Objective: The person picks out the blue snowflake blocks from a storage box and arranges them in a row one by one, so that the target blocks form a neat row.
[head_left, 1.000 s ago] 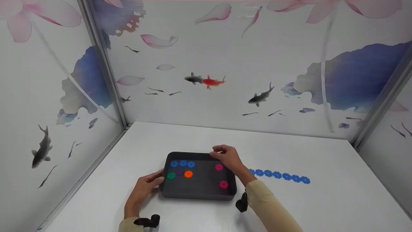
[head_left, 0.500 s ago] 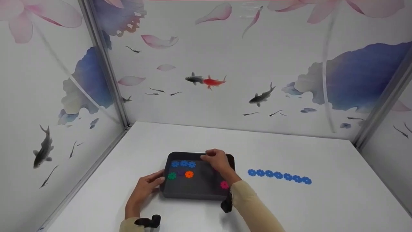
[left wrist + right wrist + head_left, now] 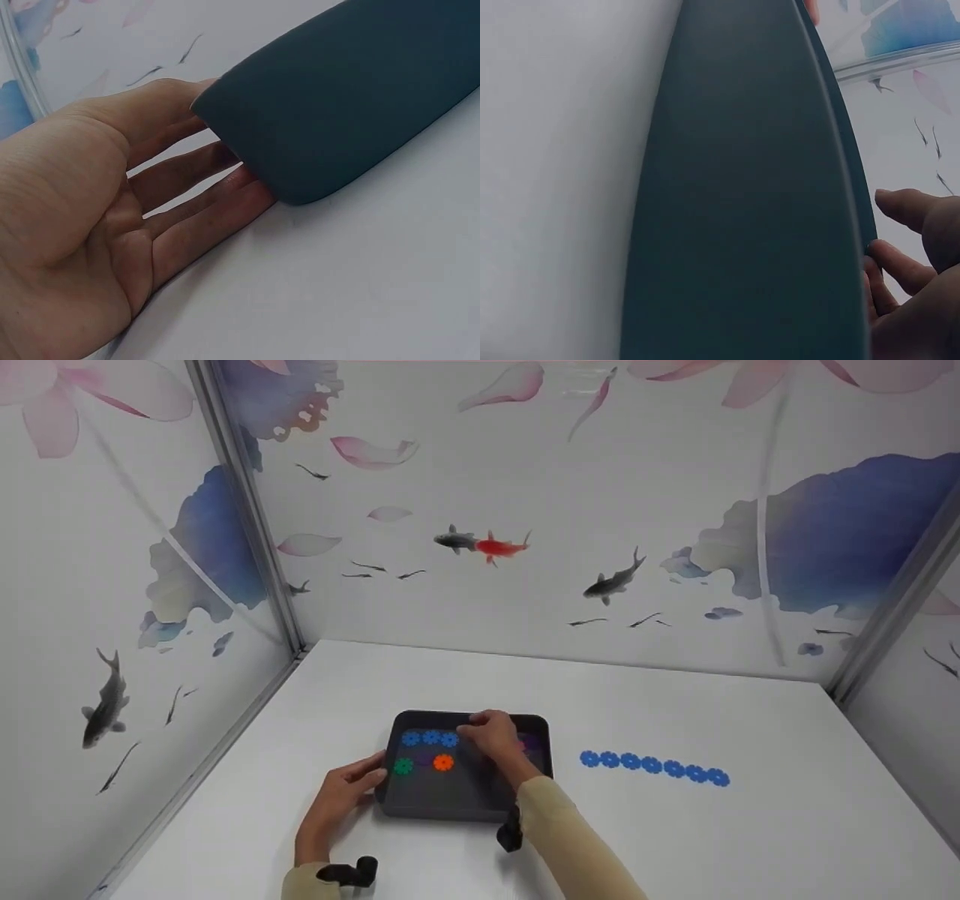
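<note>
My left hand (image 3: 341,795) is at the left side of a dark tray (image 3: 420,806), its straight fingers reaching along the side wall. In the left wrist view the fingertips pass behind the tray's corner (image 3: 300,150). My right hand (image 3: 495,735) is over the back middle of the tray. In the right wrist view its fingers reach past the rim, the lower ones partly hidden, and I cannot tell whether they hold a piece. Beside that hand lie three blue flower-shaped pieces (image 3: 430,737) in a row, with a green one (image 3: 403,766) and an orange one (image 3: 443,763) in front.
Right of the tray, several blue flower-shaped pieces (image 3: 652,765) form a line on the white table (image 3: 675,840). Purple pieces (image 3: 532,742) show in the tray's back right. Printed white walls (image 3: 510,615) enclose the table at the back and sides.
My right hand has moved left from the tray's back right rim to beside the row of three blue pieces. My left hand stays at the tray's side. The tray has hardly moved.
</note>
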Demonstrator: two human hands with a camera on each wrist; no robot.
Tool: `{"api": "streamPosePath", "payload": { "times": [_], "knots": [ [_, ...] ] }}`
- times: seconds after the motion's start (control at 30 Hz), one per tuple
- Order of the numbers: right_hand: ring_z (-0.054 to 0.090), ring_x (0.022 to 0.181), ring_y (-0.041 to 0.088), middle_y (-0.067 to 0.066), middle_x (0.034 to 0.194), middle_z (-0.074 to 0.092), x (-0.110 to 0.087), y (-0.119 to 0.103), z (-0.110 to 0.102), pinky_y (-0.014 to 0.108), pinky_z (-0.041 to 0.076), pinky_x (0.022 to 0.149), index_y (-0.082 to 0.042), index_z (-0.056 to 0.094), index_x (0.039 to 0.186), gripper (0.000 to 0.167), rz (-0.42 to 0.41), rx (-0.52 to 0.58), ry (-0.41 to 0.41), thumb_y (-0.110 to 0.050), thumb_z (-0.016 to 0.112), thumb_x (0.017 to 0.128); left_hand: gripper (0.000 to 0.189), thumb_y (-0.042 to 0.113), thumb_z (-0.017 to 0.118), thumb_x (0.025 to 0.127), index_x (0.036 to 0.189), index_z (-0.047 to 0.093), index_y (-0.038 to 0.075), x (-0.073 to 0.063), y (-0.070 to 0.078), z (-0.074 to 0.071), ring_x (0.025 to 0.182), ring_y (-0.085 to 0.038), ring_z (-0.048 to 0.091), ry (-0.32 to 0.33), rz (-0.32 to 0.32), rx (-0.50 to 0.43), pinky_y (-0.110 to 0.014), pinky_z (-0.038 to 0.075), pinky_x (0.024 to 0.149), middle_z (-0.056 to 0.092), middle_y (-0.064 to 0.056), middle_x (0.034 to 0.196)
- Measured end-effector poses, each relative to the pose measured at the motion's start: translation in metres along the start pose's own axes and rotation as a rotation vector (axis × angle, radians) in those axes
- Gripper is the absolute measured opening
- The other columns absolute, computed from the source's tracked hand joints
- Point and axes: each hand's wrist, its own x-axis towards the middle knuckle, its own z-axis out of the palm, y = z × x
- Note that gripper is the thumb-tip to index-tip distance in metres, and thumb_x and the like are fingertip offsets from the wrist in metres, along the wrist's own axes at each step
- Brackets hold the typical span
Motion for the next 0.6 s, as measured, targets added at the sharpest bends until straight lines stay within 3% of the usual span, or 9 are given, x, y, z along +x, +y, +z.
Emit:
{"api": "streamPosePath", "payload": {
  "times": [0.23, 0.6],
  "knots": [
    [0.063, 0.089, 0.025, 0.018, 0.112, 0.071, 0.003, -0.006, 0.011, 0.042, 0.058, 0.092, 0.003, 0.07, 0.114, 0.036, 0.025, -0.011, 0.019, -0.019, 0.079, 0.087, 0.05, 0.03, 0.069, 0.095, 0.141, 0.059, 0.013, -0.001, 0.002, 0.001, 0.136, -0.034, 0.054, -0.004, -0.003, -0.017, -0.049, 0.052, 0.105, 0.053, -0.013, 0.15],
    [0.063, 0.084, 0.021, 0.018, 0.11, 0.072, 0.003, -0.002, 0.022, 0.039, 0.06, 0.086, 0.006, 0.069, 0.115, 0.037, 0.003, -0.026, -0.035, -0.017, 0.078, 0.087, 0.05, 0.03, 0.069, 0.095, 0.141, 0.058, 0.012, -0.001, 0.003, -0.002, 0.137, -0.033, 0.053, -0.012, 0.006, -0.015, -0.047, 0.052, 0.105, 0.053, -0.014, 0.15]
  ]
}}
